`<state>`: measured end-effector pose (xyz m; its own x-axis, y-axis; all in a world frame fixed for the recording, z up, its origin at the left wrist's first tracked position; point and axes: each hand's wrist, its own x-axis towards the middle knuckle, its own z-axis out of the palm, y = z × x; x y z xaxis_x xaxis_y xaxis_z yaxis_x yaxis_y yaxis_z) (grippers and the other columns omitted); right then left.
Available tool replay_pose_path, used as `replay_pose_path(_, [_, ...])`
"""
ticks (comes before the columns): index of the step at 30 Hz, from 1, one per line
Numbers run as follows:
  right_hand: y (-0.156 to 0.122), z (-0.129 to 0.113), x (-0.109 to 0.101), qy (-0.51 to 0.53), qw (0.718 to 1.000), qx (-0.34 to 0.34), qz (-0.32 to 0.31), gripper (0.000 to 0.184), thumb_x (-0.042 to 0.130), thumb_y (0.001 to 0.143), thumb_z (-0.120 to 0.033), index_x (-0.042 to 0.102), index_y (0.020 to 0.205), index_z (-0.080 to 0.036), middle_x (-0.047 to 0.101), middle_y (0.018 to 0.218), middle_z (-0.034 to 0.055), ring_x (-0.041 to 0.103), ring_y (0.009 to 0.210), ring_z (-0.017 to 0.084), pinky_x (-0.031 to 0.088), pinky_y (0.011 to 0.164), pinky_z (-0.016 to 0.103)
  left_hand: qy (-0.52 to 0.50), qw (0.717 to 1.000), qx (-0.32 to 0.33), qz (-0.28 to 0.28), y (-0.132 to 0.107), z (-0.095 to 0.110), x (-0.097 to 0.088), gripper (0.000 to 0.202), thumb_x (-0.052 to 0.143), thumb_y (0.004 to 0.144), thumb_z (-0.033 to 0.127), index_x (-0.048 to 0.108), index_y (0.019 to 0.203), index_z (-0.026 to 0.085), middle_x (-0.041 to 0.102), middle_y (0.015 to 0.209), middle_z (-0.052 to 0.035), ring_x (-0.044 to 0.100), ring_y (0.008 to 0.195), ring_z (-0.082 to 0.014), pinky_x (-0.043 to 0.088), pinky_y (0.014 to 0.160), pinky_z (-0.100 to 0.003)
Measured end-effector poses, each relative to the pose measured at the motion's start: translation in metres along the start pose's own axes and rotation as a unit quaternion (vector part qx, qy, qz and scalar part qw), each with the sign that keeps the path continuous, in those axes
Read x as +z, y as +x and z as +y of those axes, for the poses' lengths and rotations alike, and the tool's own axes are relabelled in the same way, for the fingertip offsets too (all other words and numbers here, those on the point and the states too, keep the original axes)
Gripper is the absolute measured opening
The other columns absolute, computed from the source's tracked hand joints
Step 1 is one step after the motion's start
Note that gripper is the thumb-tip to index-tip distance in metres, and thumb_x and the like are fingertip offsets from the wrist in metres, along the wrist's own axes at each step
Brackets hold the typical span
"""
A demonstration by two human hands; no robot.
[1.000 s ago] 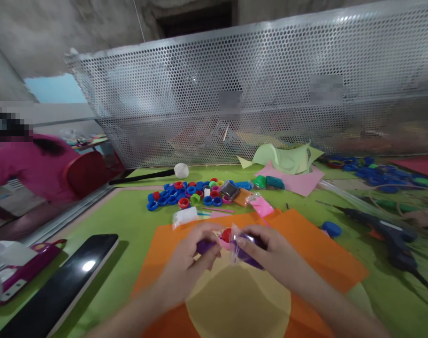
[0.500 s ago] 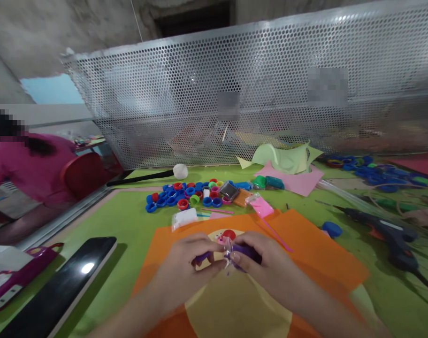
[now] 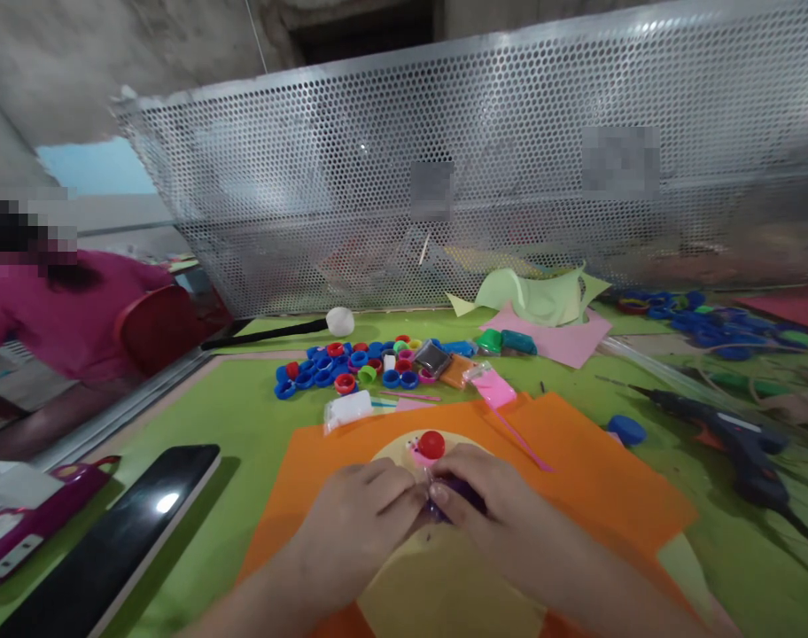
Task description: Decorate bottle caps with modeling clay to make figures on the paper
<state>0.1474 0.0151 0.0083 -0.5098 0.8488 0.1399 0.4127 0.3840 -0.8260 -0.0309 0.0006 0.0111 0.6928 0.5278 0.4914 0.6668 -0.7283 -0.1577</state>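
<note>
My right hand (image 3: 487, 496) is closed around a small packet of purple modelling clay (image 3: 467, 493) in clear wrapping. Beside it, my left hand (image 3: 370, 505) has its fingers curled and pinched at the packet's clear end; its fingertips partly hide what they grip. Both hands meet above a pale yellow paper circle (image 3: 454, 576), which lies on orange sheets (image 3: 577, 461). Just beyond the fingers, a red cap (image 3: 432, 444) rests on the yellow circle beside a small pink piece (image 3: 414, 450) with dots on it.
Several coloured bottle caps (image 3: 324, 368) and clay packets (image 3: 490, 385) lie farther back. A glue gun (image 3: 736, 443) is on the right. A phone (image 3: 121, 532) and a purple power strip (image 3: 38, 523) are on the left. A perforated metal panel (image 3: 377, 177) stands behind; a person in pink (image 3: 78, 310) sits left.
My left fingers have curled in tighter against the packet, and the purple bit seen between them is now hidden. The red cap and pink piece show more fully.
</note>
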Motion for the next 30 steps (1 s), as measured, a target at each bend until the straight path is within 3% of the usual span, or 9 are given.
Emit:
replay_pose_path(10, [0.002,0.002,0.001,-0.017,1.0,-0.01,-0.007,0.011,0.05,0.083,-0.023,0.053,0.074,-0.02,0.055,0.076,0.0002,0.051,0.071,0.014,0.039,0.061,0.025,-0.064,0.998,0.023,-0.005,0.003,0.001,-0.001,0.034,0.04,0.088,0.013,0.056,0.058,0.018,0.056,0.052,0.0006,0.047,0.046,-0.012,0.032,0.042,-0.026])
replay_pose_path(13, [0.005,0.001,-0.006,0.0,1.0,-0.007,0.006,0.014,0.048,0.085,-0.027,0.056,0.077,-0.02,0.057,0.077,0.001,0.052,0.072,0.014,0.04,0.064,0.026,-0.156,0.987,-0.044,0.017,0.003,-0.004,-0.006,0.025,0.041,0.088,0.016,0.061,0.074,0.018,0.062,0.064,-0.0012,0.055,0.056,-0.012,0.041,0.05,-0.023])
replay_pose_path(14, [0.006,0.002,-0.009,0.003,1.0,-0.002,0.028,0.015,0.047,0.085,-0.029,0.056,0.078,-0.02,0.058,0.079,0.0014,0.052,0.073,0.015,0.041,0.066,0.027,-0.208,0.972,-0.104,0.042,0.002,-0.007,-0.008,0.022,0.042,0.088,0.018,0.061,0.078,0.019,0.061,0.065,-0.001,0.056,0.057,-0.0115,0.042,0.052,-0.022])
replay_pose_path(15, [0.007,0.002,-0.012,0.006,0.998,0.007,0.057,0.015,0.047,0.086,-0.03,0.057,0.08,-0.02,0.059,0.081,0.002,0.053,0.075,0.015,0.041,0.068,0.028,-0.282,0.939,-0.185,0.073,0.002,-0.011,-0.009,0.019,0.045,0.087,0.02,0.061,0.079,0.018,0.06,0.064,-0.0002,0.055,0.055,-0.0106,0.042,0.052,-0.021])
replay_pose_path(16, [0.008,0.002,-0.015,0.011,0.996,0.019,0.087,0.017,0.046,0.086,-0.032,0.057,0.082,-0.02,0.059,0.084,0.0026,0.053,0.077,0.016,0.041,0.07,0.029,-0.361,0.886,-0.272,0.104,0.002,-0.015,-0.009,0.017,0.048,0.086,0.022,0.06,0.076,0.018,0.057,0.061,0.0016,0.052,0.051,-0.0093,0.041,0.05,-0.021])
replay_pose_path(18, [0.009,0.003,-0.018,0.039,0.99,0.046,0.13,0.022,0.042,0.086,-0.036,0.057,0.084,-0.021,0.06,0.086,0.0031,0.054,0.081,0.017,0.041,0.073,0.03,-0.503,0.748,-0.413,0.131,0.003,-0.024,-0.006,0.02,0.052,0.084,0.031,0.058,0.07,0.017,0.052,0.058,0.0039,0.045,0.043,-0.0067,0.037,0.044,-0.02])
replay_pose_path(20, [0.009,0.002,-0.018,0.091,0.983,0.076,0.137,0.027,0.04,0.086,-0.04,0.057,0.083,-0.021,0.061,0.085,0.0029,0.055,0.081,0.018,0.041,0.074,0.03,-0.559,0.681,-0.455,0.123,0.004,-0.029,0.0,0.027,0.053,0.082,0.04,0.056,0.069,0.016,0.051,0.059,0.0034,0.044,0.043,-0.0068,0.036,0.041,-0.019])
replay_pose_path(25, [0.008,-0.001,-0.015,0.144,0.977,0.115,0.109,0.027,0.042,0.081,-0.043,0.058,0.081,-0.021,0.06,0.083,0.0025,0.055,0.081,0.018,0.042,0.073,0.028,-0.615,0.614,-0.488,0.083,0.006,-0.022,0.017,0.045,0.054,0.077,0.049,0.047,0.049,0.015,0.043,0.042,0.0046,0.037,0.035,-0.0051,0.03,0.036,-0.018])
replay_pose_path(30, [0.008,0.0,-0.011,0.1,0.989,0.08,0.069,0.026,0.04,0.085,-0.039,0.057,0.079,-0.02,0.057,0.081,0.0026,0.053,0.077,0.016,0.041,0.069,0.027,-0.649,0.573,-0.499,0.042,0.007,-0.013,0.014,0.045,0.064,0.069,0.046,0.046,0.043,0.015,0.041,0.036,0.0058,0.037,0.03,-0.0042,0.028,0.033,-0.017])
